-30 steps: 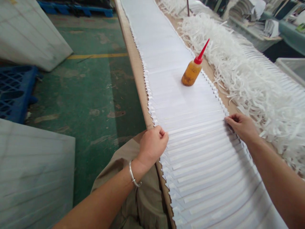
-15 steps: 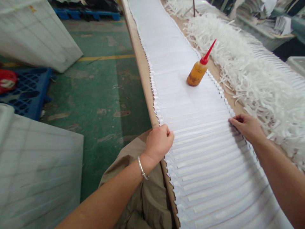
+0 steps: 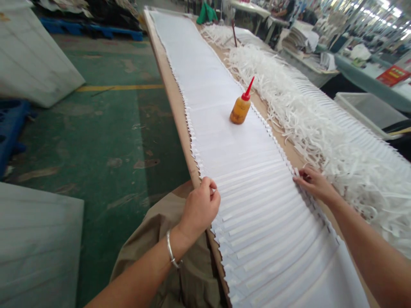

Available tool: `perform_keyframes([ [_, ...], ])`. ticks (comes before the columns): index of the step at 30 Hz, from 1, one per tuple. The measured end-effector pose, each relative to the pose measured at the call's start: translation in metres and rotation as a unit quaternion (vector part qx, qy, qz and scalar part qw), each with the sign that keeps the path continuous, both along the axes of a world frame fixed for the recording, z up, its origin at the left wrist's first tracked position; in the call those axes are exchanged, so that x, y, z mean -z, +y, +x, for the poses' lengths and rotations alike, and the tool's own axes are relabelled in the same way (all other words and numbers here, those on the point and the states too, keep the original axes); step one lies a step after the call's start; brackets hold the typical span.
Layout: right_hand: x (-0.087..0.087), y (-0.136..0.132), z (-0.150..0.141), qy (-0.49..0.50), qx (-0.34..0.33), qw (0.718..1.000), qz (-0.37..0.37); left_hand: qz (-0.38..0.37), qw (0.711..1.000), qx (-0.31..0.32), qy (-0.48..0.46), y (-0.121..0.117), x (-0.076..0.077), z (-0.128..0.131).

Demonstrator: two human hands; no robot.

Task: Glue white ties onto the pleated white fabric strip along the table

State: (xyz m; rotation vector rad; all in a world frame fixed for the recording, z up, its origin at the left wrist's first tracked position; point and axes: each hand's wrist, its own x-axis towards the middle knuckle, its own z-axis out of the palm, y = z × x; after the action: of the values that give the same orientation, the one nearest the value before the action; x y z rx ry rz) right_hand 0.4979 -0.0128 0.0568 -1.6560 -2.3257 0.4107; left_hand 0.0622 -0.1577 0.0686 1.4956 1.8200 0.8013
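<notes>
**Green floor [image 3: 112,128] spreading beside one long table [image 3: 182,125]**

Scuffed and patchy, the floor is showing one painted yellow line [image 3: 122,88]. The table is stretching away from the person, its left border showing flat, brown and bare. One long white sheet [image 3: 212,115] is lying along it, smooth at the far part, its two long edges looking jagged with many small teeth. To its right, one heap [image 3: 321,124] of thin, curling white ribbons is sprawling in a loose tangle. On the left, two boxy, pale tubs [image 3: 38,55] with faint lines are standing, and two blue pallets [image 3: 93,32] are showing. Beyond the heap, one white-rimmed bin [image 3: 359,107] is sitting open.

Tan cloth [image 3: 150,231] is creasing over the person's lap. More than ten narrow, flat strips [image 3: 244,253] are crossing the near part of the sheet, almost parallel. Two bare hands are working at its edges. The left hand [image 3: 201,205] is curling over the left edge; I cannot tell whether it is grasping a strip. The right hand [image 3: 314,184] is resting at the right edge, thumb and forefinger near one white tab [image 3: 296,172]; whether they are pinching it, I cannot tell.

One rounded, translucent bottle [image 3: 239,110] of amber liquid is standing on the sheet, its red spout [image 3: 249,89] tapering to a point. One silvery bracelet [image 3: 171,250] is circling the left wrist.
</notes>
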Motion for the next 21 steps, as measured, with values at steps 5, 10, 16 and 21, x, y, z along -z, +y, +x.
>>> perform_keyframes([
  [5,-0.022,-0.009,-0.018,-0.041,0.048,0.976,0.211,0.015,0.998,0.052,-0.013,-0.014,-0.017,0.012],
  [10,-0.081,-0.070,-0.115,-0.065,-0.173,0.982,0.021,0.094,0.986,0.135,-0.019,-0.020,-0.046,0.039],
  [16,-0.101,-0.115,-0.197,0.002,-0.232,0.966,-0.111,0.030,0.978,0.191,-0.078,-0.016,-0.056,0.048],
  [21,-0.092,-0.084,-0.166,0.077,-0.157,0.967,-0.183,-0.073,0.964,0.108,-0.232,-0.011,-0.033,0.000],
])
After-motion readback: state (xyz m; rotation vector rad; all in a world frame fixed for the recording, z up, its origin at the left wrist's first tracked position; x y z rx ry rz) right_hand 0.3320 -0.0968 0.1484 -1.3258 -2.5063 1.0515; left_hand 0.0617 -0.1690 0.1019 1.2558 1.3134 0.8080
